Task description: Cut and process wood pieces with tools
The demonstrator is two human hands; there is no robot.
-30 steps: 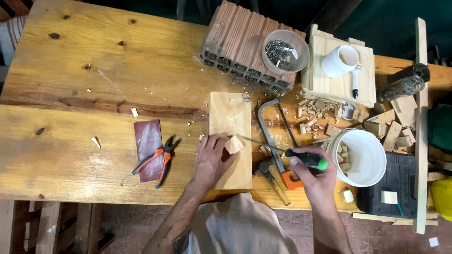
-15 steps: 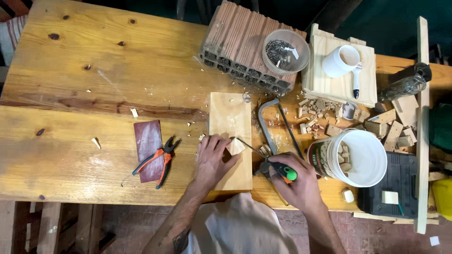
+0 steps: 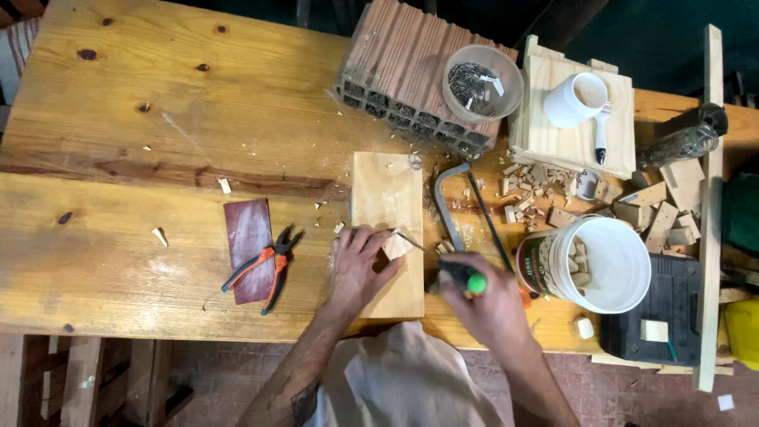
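Wooden workbench point(image 3: 158, 119) of pale knotted planks fills the head camera's view from above, scattered with shavings and small offcuts.

Near the front edge, at the middle, a pale rectangular board point(image 3: 387, 198) lies flat on the bench. The left hand point(image 3: 357, 267) rests on the board's lower left part, fingers spread and pinching a small wooden block point(image 3: 397, 246) against the board. The right hand point(image 3: 482, 304) is just right of the board, fist closed around the black and green handle of a screwdriver point(image 3: 457, 274). Its thin metal shaft slants up and left, with the tip at the small block.

Left of the board, a dark red sheet of sandpaper point(image 3: 247, 237) lies flat, and orange-handled pliers point(image 3: 265, 265) lie across its right edge. Just right of the board sits a hacksaw frame point(image 3: 447, 205), running away from the person.

Further right, a white bucket point(image 3: 624, 273) holds small wood pieces, and a heap of wood scraps point(image 3: 553, 198) lies beyond it. A black case point(image 3: 664, 304) sits right of the bucket.

At the back, a ridged clay brick point(image 3: 395, 71) lies on its side, with a clear round tub of nails point(image 3: 482, 83) on top. Beside it, a white mug point(image 3: 575, 100) stands on a pale wooden box point(image 3: 553, 134). A long timber strip point(image 3: 710, 205) runs along the right side.
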